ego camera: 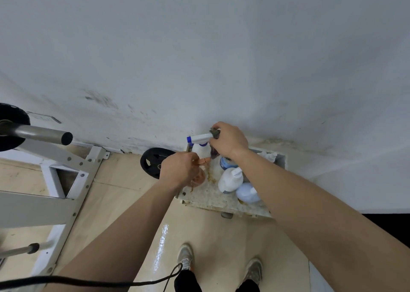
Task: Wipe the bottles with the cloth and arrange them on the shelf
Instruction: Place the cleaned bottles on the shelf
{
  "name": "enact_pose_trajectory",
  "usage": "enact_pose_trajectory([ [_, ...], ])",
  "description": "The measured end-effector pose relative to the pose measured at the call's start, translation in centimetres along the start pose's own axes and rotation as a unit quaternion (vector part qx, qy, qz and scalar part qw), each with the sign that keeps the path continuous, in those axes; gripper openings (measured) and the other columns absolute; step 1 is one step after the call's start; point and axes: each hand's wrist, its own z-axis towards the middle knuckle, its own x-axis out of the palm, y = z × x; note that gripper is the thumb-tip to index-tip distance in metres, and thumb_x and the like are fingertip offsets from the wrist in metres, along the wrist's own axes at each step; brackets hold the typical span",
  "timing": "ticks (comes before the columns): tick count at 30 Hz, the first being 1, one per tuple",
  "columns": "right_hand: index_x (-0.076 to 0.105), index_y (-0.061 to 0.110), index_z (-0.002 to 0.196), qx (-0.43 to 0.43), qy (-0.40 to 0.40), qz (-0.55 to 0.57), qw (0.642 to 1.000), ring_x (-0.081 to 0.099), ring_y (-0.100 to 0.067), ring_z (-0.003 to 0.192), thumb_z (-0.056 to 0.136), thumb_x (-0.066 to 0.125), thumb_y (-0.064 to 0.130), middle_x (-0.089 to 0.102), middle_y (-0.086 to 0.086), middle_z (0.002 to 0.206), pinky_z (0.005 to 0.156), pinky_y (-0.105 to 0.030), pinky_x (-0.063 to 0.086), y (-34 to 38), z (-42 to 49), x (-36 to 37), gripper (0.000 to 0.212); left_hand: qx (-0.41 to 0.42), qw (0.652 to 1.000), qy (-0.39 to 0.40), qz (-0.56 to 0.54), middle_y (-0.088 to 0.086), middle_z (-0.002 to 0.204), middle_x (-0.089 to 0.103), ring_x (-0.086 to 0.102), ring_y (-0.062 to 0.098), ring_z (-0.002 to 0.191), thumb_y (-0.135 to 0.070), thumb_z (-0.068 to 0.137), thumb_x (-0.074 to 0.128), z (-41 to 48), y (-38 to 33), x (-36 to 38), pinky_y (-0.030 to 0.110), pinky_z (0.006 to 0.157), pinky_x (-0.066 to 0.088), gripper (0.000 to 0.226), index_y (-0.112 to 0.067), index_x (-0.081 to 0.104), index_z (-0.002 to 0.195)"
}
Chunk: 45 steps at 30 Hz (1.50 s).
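Against the white wall (pixel 199 47), on the low shelf (pixel 206 197), the right hand (pixel 228 141) pinches the cloth (pixel 214 133) onto the spray bottle (pixel 199 139) while the left hand (pixel 177 169) grips an orange bottle (pixel 198 178), so wiping seems midway, with the white bottle (pixel 229 179) and blue bottle (pixel 247 193) likely left.

We can read no text, brand or number anywhere. The blue-banded container (pixel 225 163) near the back edge of the shelf (pixel 213 199) carries what looks like a label, but it is too blurred for us to make out. The black weight plate (pixel 152 161) on the floor beside the shelf's left edge shows small pale marks, and we cannot read those either.
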Motion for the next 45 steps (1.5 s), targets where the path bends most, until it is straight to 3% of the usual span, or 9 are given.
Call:
enact_pose_trajectory([
  [4, 0.062, 0.013, 0.08, 0.101, 0.019, 0.121, 0.987, 0.062, -0.027, 0.078, 0.086, 0.066, 0.02, 0.062, -0.002, 0.074, 0.066, -0.029, 0.046, -0.7, -1.7, -1.9, 0.009, 0.023, 0.999, -0.01, 0.043, 0.0, 0.093, 0.057, 0.054, 0.024, 0.082, -0.035, 0.095, 0.054, 0.4, -0.4, -0.1, 0.028, 0.056, 0.034, 0.025, -0.017, 0.072, 0.094],
  [9, 0.068, 0.0, 0.09, 0.177, 0.081, 0.216, 0.957, 0.074, -0.04, 0.084, 0.067, 0.064, 0.019, 0.073, -0.024, 0.087, 0.079, -0.057, 0.062, 0.0, -3.3, -1.1, 0.031, -0.134, 0.983, 0.028, -0.123, 0.007, 0.079, 0.07, 0.067, 0.029, 0.075, -0.045, 0.096, 0.052, 0.8, -1.0, -0.1, 0.038, 0.067, 0.055, 0.036, -0.011, 0.061, 0.085],
  [14, 0.063, 0.013, 0.089, 0.094, 0.116, 0.094, 0.984, 0.062, -0.03, 0.09, 0.089, 0.059, 0.012, 0.062, -0.004, 0.088, 0.067, -0.03, 0.045, 2.0, -4.1, 0.3, 0.004, -0.271, 0.883, 0.061, -0.377, 0.009, 0.089, 0.073, 0.072, 0.029, 0.084, -0.041, 0.074, 0.067, 1.2, -0.7, 1.6, 0.047, 0.081, 0.061, 0.037, -0.015, 0.056, 0.099],
  [19, 0.047, 0.012, 0.075, 0.072, 0.12, -0.007, 0.99, 0.053, -0.021, 0.069, 0.09, 0.056, 0.01, 0.053, -0.003, 0.077, 0.051, -0.028, 0.033, 2.4, -4.3, 2.2, 0.017, -0.304, 0.758, 0.046, -0.575, 0.012, 0.078, 0.072, 0.065, 0.021, 0.055, -0.021, 0.092, 0.068, 0.7, -1.1, 2.2, 0.028, 0.05, 0.052, 0.022, -0.005, 0.061, 0.106],
  [23, 0.05, 0.011, 0.075, 0.103, 0.084, 0.041, 0.99, 0.053, -0.025, 0.082, 0.093, 0.057, 0.011, 0.052, -0.002, 0.076, 0.056, -0.027, 0.036, 2.2, -4.6, 3.2, 0.019, -0.289, 0.72, 0.063, -0.628, 0.004, 0.068, 0.068, 0.061, 0.021, 0.06, -0.026, 0.098, 0.064, -0.1, -1.1, 2.0, 0.028, 0.052, 0.049, 0.019, -0.009, 0.066, 0.093],
  [25, 0.057, 0.009, 0.09, 0.129, 0.084, 0.067, 0.986, 0.053, -0.025, 0.084, 0.094, 0.057, 0.012, 0.056, -0.006, 0.087, 0.066, -0.028, 0.04, 1.9, -4.5, 3.7, 0.005, -0.268, 0.752, 0.062, -0.599, 0.005, 0.075, 0.071, 0.067, 0.02, 0.06, -0.026, 0.094, 0.069, -0.7, -0.6, 1.5, 0.031, 0.052, 0.057, 0.016, -0.012, 0.065, 0.1],
  [30, 0.07, 0.01, 0.108, 0.212, 0.079, 0.226, 0.947, 0.067, -0.025, 0.087, 0.086, 0.063, 0.012, 0.072, -0.006, 0.098, 0.074, -0.032, 0.058, 1.2, -4.5, 5.6, 0.023, -0.171, 0.899, 0.014, -0.403, -0.001, 0.079, 0.075, 0.073, 0.016, 0.073, -0.017, 0.08, 0.078, -1.1, 1.4, 1.9, 0.038, 0.073, 0.061, 0.014, -0.024, 0.068, 0.087],
  [38, 0.074, 0.015, 0.11, 0.232, 0.043, 0.292, 0.927, 0.069, -0.03, 0.096, 0.081, 0.061, 0.007, 0.074, -0.008, 0.102, 0.084, -0.037, 0.059, 1.5, -4.7, 5.7, 0.032, -0.154, 0.903, 0.038, -0.399, -0.001, 0.074, 0.075, 0.066, 0.006, 0.057, -0.022, 0.085, 0.078, -1.1, 1.3, 2.7, 0.025, 0.06, 0.051, 0.017, -0.021, 0.061, 0.083],
  [45, 0.069, 0.012, 0.099, 0.245, 0.061, 0.313, 0.916, 0.067, -0.027, 0.086, 0.083, 0.07, 0.009, 0.071, -0.008, 0.094, 0.074, -0.032, 0.056, 1.6, -4.5, 5.2, 0.016, -0.147, 0.912, 0.021, -0.383, 0.002, 0.078, 0.074, 0.072, 0.016, 0.069, -0.017, 0.089, 0.074, -0.8, 1.8, 2.3, 0.037, 0.069, 0.059, 0.012, -0.021, 0.064, 0.085],
])
